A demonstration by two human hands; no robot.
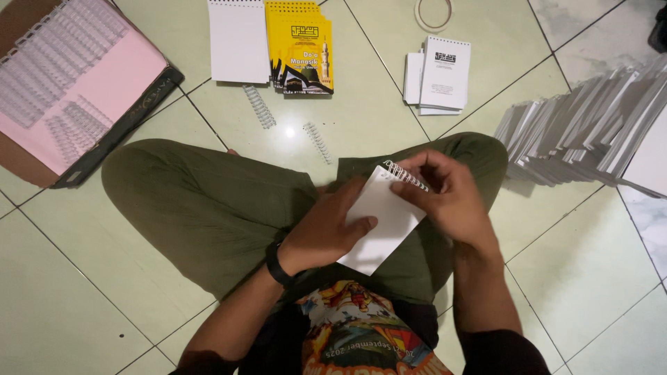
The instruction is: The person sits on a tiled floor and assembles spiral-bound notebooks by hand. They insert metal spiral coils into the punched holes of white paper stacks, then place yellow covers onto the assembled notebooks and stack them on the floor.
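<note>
Over the lap, the left hand (326,226) pins a light, bendy white booklet (381,219) flat while the right hand (445,198) pinches its springy wire coil (406,176), best gripped along the stiff spine edge.

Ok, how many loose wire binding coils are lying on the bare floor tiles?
2: one coil below the white pad, another coil nearer the knees. More sit in the box at the left.

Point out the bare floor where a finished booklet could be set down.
Bare tile lies left of the left knee, below the box of coils, and at lower right beneath the white stacks. Crowded: the strip ahead, with yellow booklets and loose coils.
</note>
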